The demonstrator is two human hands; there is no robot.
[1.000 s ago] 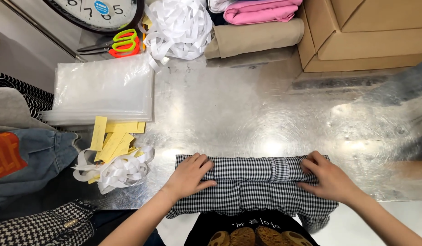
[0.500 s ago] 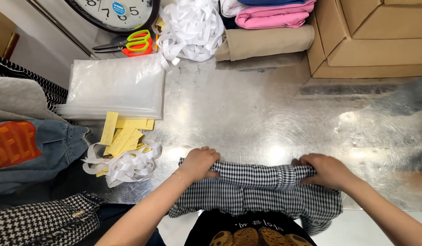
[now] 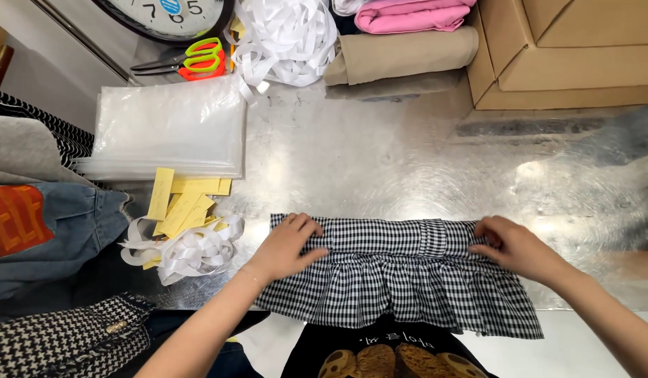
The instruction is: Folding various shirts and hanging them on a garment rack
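Two hands, left hand and right hand, I am pressing flat, ungrasping, on one checked garment; its near hem is overhanging the tabletop.

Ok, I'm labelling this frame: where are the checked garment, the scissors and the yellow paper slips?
checked garment [image 3: 401, 280], head view, on its ruffled lower part between the hands.
scissors [image 3: 198, 63], head view, on the green and orange handles.
yellow paper slips [image 3: 180, 203], head view, middle of the pile.
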